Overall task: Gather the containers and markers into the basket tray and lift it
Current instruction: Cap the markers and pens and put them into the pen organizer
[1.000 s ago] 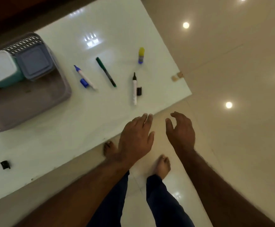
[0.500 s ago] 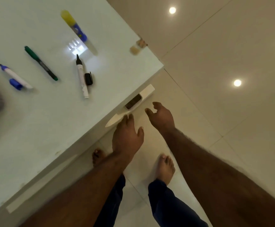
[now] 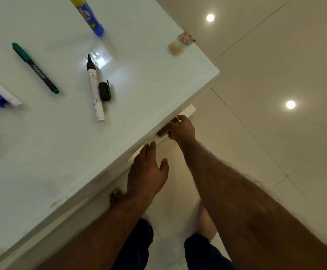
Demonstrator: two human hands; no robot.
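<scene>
Both hands are working below the worktop (image 3: 65,156) edge. The left hand (image 3: 147,172) is hanging palm down with fingers loosely spread, holding nothing. The right hand (image 3: 182,128) is reaching to a small object under the edge; whether its fingers are closing on it I cannot tell. The black marker (image 3: 95,88) is lying up and left of both hands, long axis running away from the viewer, loose cap (image 3: 104,91) just beside it; the left hand is nearer. Farther left: green marker (image 3: 35,68), blue marker (image 3: 2,89). The basket is out of view.
</scene>
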